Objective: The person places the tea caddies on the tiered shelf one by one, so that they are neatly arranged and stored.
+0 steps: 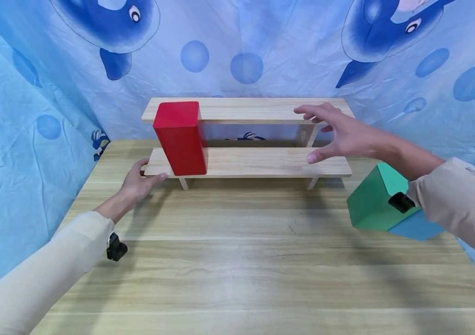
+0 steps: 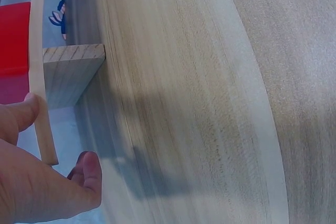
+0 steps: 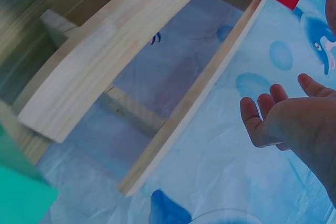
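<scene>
A two-tier wooden shelf [image 1: 262, 160] stands on the table. On its lower board, toward the left, a tall red block [image 1: 183, 144] is upright. My left hand [image 1: 137, 184] holds the left end of the lower board. In the left wrist view, the thumb of the left hand [image 2: 42, 182] touches the board's edge [image 2: 41, 72], and curled fingers show on the other side. My right hand [image 1: 342, 130] hovers over the shelf's right part with fingers spread and nothing in it. The right wrist view shows the right hand [image 3: 299, 119] apart from the shelf boards.
To the right of the shelf, beneath my right forearm, are a green block [image 1: 373, 200] and a blue block [image 1: 417, 225] touching each other. A blue cloth [image 1: 287, 56] with whale pictures hangs behind and beside the wood-grain table [image 1: 229, 260].
</scene>
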A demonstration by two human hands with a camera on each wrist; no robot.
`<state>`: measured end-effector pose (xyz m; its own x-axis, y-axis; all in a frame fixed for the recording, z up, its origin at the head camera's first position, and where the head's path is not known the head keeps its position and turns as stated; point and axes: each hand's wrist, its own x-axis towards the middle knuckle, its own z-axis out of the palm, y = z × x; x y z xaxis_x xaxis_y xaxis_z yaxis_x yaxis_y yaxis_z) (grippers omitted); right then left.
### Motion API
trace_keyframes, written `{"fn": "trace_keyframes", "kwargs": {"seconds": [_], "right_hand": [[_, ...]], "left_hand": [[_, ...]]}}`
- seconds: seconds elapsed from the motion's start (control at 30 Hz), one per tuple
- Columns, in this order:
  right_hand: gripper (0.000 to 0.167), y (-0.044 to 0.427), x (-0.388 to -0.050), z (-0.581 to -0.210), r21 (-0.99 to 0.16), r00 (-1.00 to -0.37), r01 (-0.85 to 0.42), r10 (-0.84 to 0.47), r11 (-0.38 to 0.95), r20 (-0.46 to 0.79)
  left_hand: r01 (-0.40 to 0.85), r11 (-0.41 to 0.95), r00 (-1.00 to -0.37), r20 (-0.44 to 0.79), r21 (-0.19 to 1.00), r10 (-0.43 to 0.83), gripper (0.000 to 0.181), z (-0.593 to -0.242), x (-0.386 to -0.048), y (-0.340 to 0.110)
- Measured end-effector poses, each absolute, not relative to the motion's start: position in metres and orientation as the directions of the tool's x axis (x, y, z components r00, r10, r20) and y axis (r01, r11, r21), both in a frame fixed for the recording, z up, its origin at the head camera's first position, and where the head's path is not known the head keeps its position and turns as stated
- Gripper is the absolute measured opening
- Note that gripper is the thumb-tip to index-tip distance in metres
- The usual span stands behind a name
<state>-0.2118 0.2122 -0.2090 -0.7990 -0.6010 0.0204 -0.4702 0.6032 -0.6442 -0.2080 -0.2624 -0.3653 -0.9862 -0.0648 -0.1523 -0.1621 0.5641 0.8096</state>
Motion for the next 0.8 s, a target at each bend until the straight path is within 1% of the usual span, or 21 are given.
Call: {"fn": "trace_keyframes", "kwargs": {"seconds": [0.27,0.57,0.8], "right_hand": [[0.095,0.238,-0.207,-0.214,-0.645,-0.808,-0.468,-0.589,0.605,0.034],[0.101,0.286,-0.204,-0.222,-0.572,-0.868,-0.419,-0.496,0.705,0.023],[0.101,0.316,-0.195,-0.226,-0.548,-0.886,-0.385,-0.463,0.743,-0.006]], "left_hand": [[-0.164,0.565,-0.986,-0.155,0.809,-0.064,0.089,-0.365,-0.208,-0.263],[-0.163,0.571,-0.986,-0.154,0.805,-0.064,0.089,-0.365,-0.208,-0.263],[-0.167,0.566,-0.985,-0.159,0.807,-0.065,0.089,-0.364,-0.207,-0.263]]}}
